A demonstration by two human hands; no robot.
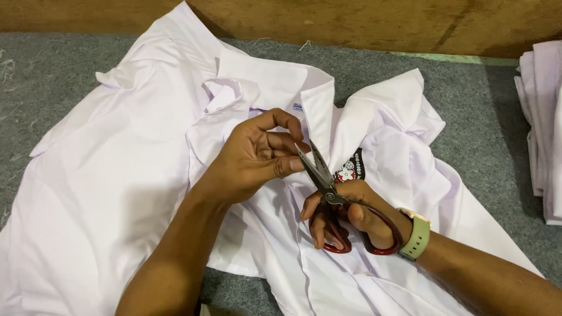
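Note:
A white shirt (117, 169) lies spread and rumpled on a grey felt surface, its collar toward the far side and a dark embroidered badge (350, 169) on the chest. My right hand (351, 213) grips red-handled scissors (328, 193) with the steel blades slightly apart, pointing up toward the collar. My left hand (257, 155) pinches the shirt's front edge right beside the blade tips, thumb and fingers closed on the fabric. A pale green watch band (417, 234) is on my right wrist.
A stack of folded white cloth (544, 129) sits at the right edge. The grey felt surface (47, 82) meets a wooden board wall (351, 23) along the far side. Loose thread bits lie on the felt at the left.

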